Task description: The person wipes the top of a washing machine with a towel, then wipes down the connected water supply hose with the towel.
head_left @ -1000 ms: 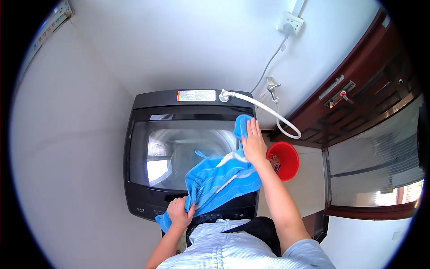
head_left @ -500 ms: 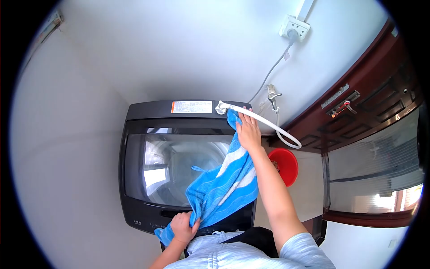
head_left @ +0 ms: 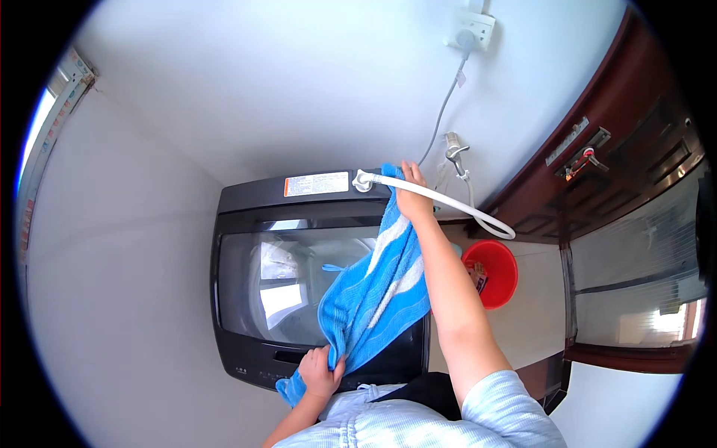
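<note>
The towel (head_left: 373,291) lies slantwise over the right part of the washer (head_left: 243,345), from its back corner down to the front edge. It is blue with broad white bands, its pile soft and nubby, its folds running lengthwise; a thin blue loop sticks out from its left edge.

The left hand (head_left: 320,373) is closed, fingers curled around a bunched fold near the front, and a crumpled end hangs out past it. The right hand (head_left: 413,196) is spread fairly flat at the back corner, fingers nearly straight against the towel; whether its thumb grips the cloth cannot be told. The hose (head_left: 448,199), smooth white plastic, arches across this hand.

The washer is a dark, glossy box with rounded corners. Its lid (head_left: 299,250) is clear and shiny, with bright reflections, and a printed label (head_left: 316,184) sits on the back panel.

Behind stands a plain white wall (head_left: 299,89) with a metal tap (head_left: 455,151) and a socket (head_left: 479,31). To the right, a round red bucket (head_left: 506,276) rests on the pale floor (head_left: 539,299), near a dark reddish-brown panelled door (head_left: 635,142).
</note>
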{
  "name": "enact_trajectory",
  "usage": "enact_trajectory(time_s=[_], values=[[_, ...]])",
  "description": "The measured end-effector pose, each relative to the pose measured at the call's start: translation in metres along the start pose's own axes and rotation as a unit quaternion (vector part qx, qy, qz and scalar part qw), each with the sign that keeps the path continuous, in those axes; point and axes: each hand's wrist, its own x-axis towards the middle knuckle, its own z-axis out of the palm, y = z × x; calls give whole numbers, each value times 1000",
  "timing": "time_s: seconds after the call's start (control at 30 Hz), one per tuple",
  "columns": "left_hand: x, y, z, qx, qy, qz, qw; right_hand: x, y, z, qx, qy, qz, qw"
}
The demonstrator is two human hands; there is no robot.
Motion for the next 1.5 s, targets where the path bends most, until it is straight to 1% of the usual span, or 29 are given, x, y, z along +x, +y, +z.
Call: enact_trajectory(time_s=[0.07, 0.1, 0.17, 0.2, 0.27, 0.4, 0.47, 0.5, 0.53, 0.6, 0.63, 0.77, 0.87, 0.93, 0.97, 1.0, 1.07, 1.1, 1.13, 1.17, 1.23, 1.3, 1.33, 1.4, 1.43, 1.47, 1.5], values=[[0, -1, 3, -1, 14, -2, 1000, -10, -9, -12, 54, -46, 137, 988], [0, -2, 4, -1, 15, -2, 1000, -18, -7, -12, 54, -45, 137, 988], [-1, -2, 5, 2, 18, -1, 1000, -41, 4, -11, 111, -30, 122, 986], [-1, -2, 5, 1, 20, -5, 1000, -54, 5, -16, 109, -32, 119, 986], [0, -1, 5, 7, 13, 3, 1000, -82, 0, -30, 138, -63, 133, 979], [2, 0, 3, -7, 18, 5, 1000, -140, -1, -37, 127, -61, 113, 984], [2, 0, 2, -9, 19, -2, 1000, -159, -19, -46, 23, -72, 103, 992], [3, 1, 1, -9, 19, 2, 1000, -162, -43, -62, -16, -109, 119, 987], [3, 1, 0, -9, 19, 7, 1000, -161, -41, -58, -19, -112, 115, 987], [4, 2, 0, -13, 21, 3, 1000, -159, -32, -46, -76, -67, 30, 994], [3, 2, 0, -15, 21, 4, 1000, -151, -32, -45, -94, -58, 16, 994], [2, 0, 2, -20, 27, 6, 999, -103, -24, -34, -67, -44, 7, 997], [2, 1, 2, -17, 30, 9, 999, -66, -21, -27, -65, -60, 17, 996], [1, 1, 3, -10, 25, 5, 1000, -45, -19, -23, -69, -78, 43, 994], [2, 0, 3, -9, 26, 7, 1000, -38, -20, -22, -17, -64, 66, 996], [1, 0, 5, -10, 31, 7, 999, -33, -26, -22, -17, -63, 66, 996], [0, 0, 4, -9, 36, 8, 999, -29, -36, -24, -12, -64, 154, 986], [0, 0, 4, -9, 37, 8, 999, -33, -33, -20, -12, -64, 154, 986], [1, 1, 4, -10, 41, 7, 999, -43, -29, -14, -98, -44, 75, 991], [3, 1, 4, -14, 45, 5, 999, -54, -23, -10, -185, -23, -7, 982], [3, 3, 1, -11, 34, 3, 999, -93, -27, -18, -200, -13, -114, 973], [3, 3, -1, -18, 28, -3, 999, -132, -28, -32, -122, -73, -195, 970], [4, 2, -2, -21, 20, -2, 1000, -148, -26, -35, -54, -92, -206, 973], [4, 1, -2, -29, 17, -11, 999, -164, -36, -52, 12, -48, -210, 976], [4, 1, -2, -31, 10, -10, 999, -161, -34, -51, 8, -55, -212, 976], [4, 1, -2, -32, 3, -8, 999, -156, -32, -49, 131, -5, -88, 988], [4, 1, -3, -33, 5, -8, 999, -148, -31, -47, 248, 46, 40, 967]])
